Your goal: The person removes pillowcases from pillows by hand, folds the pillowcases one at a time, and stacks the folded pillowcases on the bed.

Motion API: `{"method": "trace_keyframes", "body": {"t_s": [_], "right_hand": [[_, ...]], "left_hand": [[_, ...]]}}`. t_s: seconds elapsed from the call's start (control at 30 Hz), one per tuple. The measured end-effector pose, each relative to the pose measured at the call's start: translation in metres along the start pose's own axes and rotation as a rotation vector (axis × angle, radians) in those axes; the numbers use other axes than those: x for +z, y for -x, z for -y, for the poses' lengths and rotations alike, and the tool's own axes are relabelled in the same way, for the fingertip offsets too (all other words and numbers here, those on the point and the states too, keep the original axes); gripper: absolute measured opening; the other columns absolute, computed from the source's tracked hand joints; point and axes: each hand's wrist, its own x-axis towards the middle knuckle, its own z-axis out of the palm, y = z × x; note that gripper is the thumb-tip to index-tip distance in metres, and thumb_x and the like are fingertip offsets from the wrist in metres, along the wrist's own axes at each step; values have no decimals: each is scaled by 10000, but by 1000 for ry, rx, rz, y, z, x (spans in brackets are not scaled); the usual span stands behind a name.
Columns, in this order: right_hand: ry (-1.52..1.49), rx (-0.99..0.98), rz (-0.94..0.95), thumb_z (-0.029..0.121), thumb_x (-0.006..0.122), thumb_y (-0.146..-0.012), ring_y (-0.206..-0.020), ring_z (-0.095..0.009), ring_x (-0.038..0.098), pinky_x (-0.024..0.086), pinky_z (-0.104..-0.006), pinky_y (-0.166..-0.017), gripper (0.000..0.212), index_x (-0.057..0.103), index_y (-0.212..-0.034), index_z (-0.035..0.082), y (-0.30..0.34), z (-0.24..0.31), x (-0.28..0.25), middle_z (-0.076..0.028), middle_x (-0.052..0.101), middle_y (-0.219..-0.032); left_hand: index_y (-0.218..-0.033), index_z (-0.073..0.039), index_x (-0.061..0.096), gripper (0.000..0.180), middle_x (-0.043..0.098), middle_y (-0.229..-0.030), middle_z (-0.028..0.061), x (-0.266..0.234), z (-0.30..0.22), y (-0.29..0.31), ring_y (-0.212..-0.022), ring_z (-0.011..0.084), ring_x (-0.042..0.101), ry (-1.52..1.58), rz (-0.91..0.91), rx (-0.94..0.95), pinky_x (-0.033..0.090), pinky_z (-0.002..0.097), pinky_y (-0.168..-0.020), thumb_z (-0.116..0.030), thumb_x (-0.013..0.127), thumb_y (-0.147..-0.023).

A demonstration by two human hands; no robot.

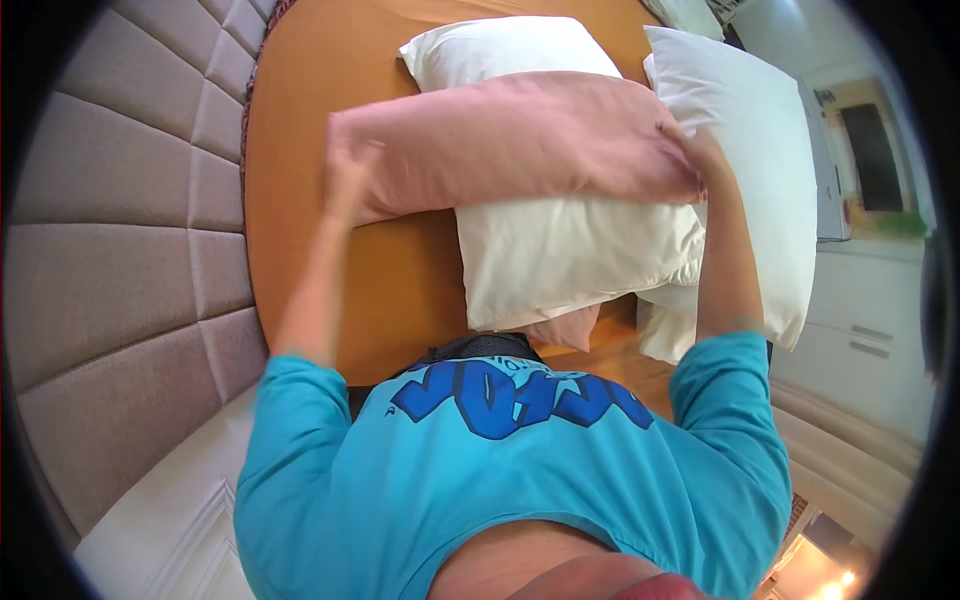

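Note:
A long pink pillow (520,140) lies across the white pillows in front of me, held between both hands. My left hand (352,178), slightly blurred, grips its left end, its fingers partly lost in the cloth. On the right end, my right hand (697,158) has its fingers curled over the edge. Beneath the pink pillow is a white pillow (580,245), showing on the near and far sides. To the right, another white pillow (745,180) sits slanted beside my right forearm. A second pink piece of cloth (562,328) peeks out under the nearer white pillow.
The bed wears an orange-brown sheet (400,285). A padded grey headboard (120,190) runs along the left. White drawers (860,350) and a dark screen (872,158) stand beyond the right side. More white bedding (688,15) lies at the far edge.

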Motion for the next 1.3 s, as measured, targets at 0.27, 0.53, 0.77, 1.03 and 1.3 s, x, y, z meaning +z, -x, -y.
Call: {"method": "trace_keyframes", "body": {"t_s": [0.27,0.53,0.77,1.03,1.3], "right_hand": [[-786,53,610,95,656,-816,-800,-231,651,568,-331,-592,334,577,-1097,-67,14,50,-36,-143,641,-929],[-1039,-693,852,112,595,-915,-1019,-165,605,442,-306,-957,480,449,-1364,23,120,220,8,-98,614,-1168],[-516,-119,402,396,818,-658,-1035,-248,595,495,-327,-806,941,405,-1344,-100,93,115,112,-219,573,-1173],[-958,-133,742,13,598,-786,-950,-204,619,515,-293,-792,449,502,-1217,-68,130,128,138,-151,605,-1086],[-1270,-406,1241,228,709,-836,-1173,-224,525,401,-387,-1018,693,372,-1385,-28,202,210,84,-140,565,-1221]], "left_hand": [[-1431,-10,320,927,369,-1453,206,153,-111,82,-1351,325,369,-71,288,492,315,394,-1105,-233,827,-688],[-1122,-11,563,335,597,-1030,58,209,-89,73,-848,167,570,922,70,-554,466,307,-700,-235,644,-887],[-1268,24,426,309,511,-1264,145,167,-78,81,-1177,229,528,1599,-153,-931,486,361,-997,-99,443,-985],[-945,-44,527,248,564,-834,46,49,-86,96,-623,138,480,828,-82,-799,433,300,-586,-274,614,-910],[-1286,-12,416,512,441,-1322,155,19,-47,58,-1203,205,447,486,-55,-41,404,382,-996,-295,602,-902]]}}
